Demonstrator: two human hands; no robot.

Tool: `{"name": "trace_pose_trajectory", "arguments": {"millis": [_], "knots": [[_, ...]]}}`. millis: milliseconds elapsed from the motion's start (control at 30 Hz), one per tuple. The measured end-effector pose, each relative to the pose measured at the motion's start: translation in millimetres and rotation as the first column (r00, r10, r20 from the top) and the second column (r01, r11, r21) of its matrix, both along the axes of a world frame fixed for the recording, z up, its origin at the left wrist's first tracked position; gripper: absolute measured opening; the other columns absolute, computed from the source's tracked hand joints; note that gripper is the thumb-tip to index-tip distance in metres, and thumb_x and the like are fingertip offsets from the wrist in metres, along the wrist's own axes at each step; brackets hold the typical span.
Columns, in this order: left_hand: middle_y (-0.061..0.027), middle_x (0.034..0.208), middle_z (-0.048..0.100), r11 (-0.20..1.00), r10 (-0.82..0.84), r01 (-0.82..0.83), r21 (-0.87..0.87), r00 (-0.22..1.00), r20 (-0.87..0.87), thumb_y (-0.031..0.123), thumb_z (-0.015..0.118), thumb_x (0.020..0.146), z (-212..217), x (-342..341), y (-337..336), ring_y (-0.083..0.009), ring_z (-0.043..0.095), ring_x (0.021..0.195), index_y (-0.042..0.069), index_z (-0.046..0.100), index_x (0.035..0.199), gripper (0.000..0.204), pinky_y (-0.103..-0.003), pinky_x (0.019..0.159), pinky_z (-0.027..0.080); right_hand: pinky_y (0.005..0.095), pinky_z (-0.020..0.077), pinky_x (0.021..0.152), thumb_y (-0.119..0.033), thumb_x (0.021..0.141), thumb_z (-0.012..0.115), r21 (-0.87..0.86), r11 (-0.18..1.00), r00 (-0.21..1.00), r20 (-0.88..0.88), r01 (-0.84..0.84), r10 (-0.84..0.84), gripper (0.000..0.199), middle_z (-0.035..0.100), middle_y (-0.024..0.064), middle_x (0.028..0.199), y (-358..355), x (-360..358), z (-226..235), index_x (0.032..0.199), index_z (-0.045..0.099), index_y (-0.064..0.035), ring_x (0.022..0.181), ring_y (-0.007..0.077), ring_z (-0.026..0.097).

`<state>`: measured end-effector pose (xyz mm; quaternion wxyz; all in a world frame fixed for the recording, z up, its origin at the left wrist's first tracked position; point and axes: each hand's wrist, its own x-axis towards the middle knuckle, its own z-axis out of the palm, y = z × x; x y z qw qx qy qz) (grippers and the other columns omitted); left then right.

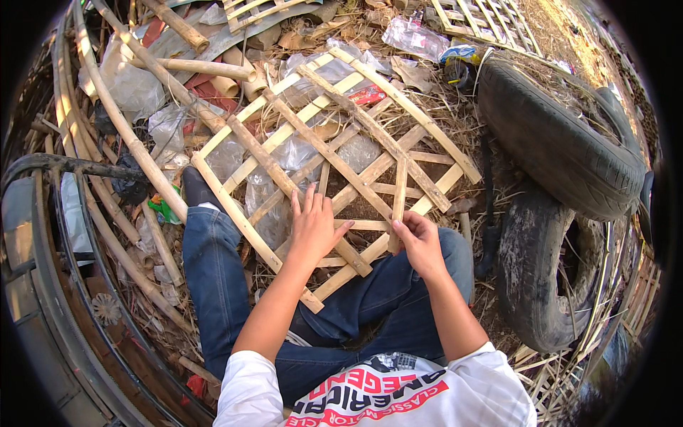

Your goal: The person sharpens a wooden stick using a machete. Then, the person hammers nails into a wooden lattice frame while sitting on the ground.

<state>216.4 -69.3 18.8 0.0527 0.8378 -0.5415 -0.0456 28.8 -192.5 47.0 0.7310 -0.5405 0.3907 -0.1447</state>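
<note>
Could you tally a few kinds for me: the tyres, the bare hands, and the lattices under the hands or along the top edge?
Tyres: 2 (upper tyre, lower tyre)
Hands: 2 (left hand, right hand)
Lattices: 3 (worked lattice, top-middle lattice, top-right lattice)
Total: 7

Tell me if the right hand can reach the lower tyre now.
Probably yes: the lower tyre lies beyond the right knee, which looks easy to reach over, though the right hand holds a bamboo strip.
</note>
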Motion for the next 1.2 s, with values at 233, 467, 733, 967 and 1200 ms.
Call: {"name": "trace_pose_trajectory", "arguments": {"millis": [233,467,733,967,1200], "knots": [[-0.016,0.106,0.058,1.0,0.019,-0.019,-0.017,1.0,0.009,0.047,0.067,0.081,-15.7,8.9,-6.4,-0.0319,0.049,0.11,0.0,0.062,0.103,0.053,-0.053,0.104,0.029,0.0295,0.0595,0.06,-0.008,0.094,0.056,0.121,0.992,0.999,-0.036,-0.028,0.032,0.025,0.065,0.0115,0.094,20.6,-71.5,20.5,0.116,0.054,0.0045,0.077,0.0167,0.066],[-0.0133,0.103,0.057,0.999,0.002,-0.003,-0.053,1.0,-0.013,0.048,0.068,0.08,-18.5,21.0,-11.8,-0.0289,0.047,0.106,0.001,0.067,0.092,0.049,-0.045,0.096,0.03,0.0294,0.0595,0.061,-0.007,0.093,0.057,0.124,0.992,0.999,-0.026,-0.014,0.018,0.026,0.065,0.0122,0.095,34.5,-87.5,27.9,0.116,0.054,0.0047,0.08,0.0176,0.066],[-0.0122,0.104,0.054,0.998,0.002,-0.006,-0.057,0.997,-0.071,0.048,0.066,0.082,-12.5,25.1,-5.7,-0.0288,0.042,0.109,0.001,0.065,0.092,0.048,-0.047,0.098,0.023,0.0337,0.0598,0.057,-0.013,0.097,0.052,0.265,0.94,0.975,-0.018,0.217,-0.22,0.025,0.063,0.0148,0.094,71.1,-105.4,20.4,0.119,0.047,-0.0004,0.078,0.0222,0.067],[-0.0114,0.101,0.052,0.998,-0.023,0.014,-0.067,0.991,-0.133,0.048,0.067,0.082,14.7,29.8,-2.1,-0.0285,0.042,0.108,0.003,0.064,0.091,0.047,-0.046,0.099,0.021,0.0337,0.0584,0.055,-0.016,0.1,0.048,0.423,0.88,0.97,0.005,0.217,-0.241,0.023,0.06,0.0112,0.088,84.7,-83.1,2.8,0.119,0.044,-0.0043,0.073,0.0204,0.065],[-0.011,0.1,0.051,0.988,-0.033,0.006,-0.151,0.983,-0.181,0.048,0.067,0.082,36.4,42.3,9.8,-0.029,0.042,0.108,0.002,0.061,0.092,0.048,-0.045,0.098,0.021,0.0353,0.058,0.063,-0.013,0.098,0.051,0.403,0.903,0.976,0.087,0.147,-0.197,0.029,0.061,0.009,0.091,59.2,-8.4,-24.1,0.125,0.048,-0.0008,0.077,0.0199,0.063]]}}
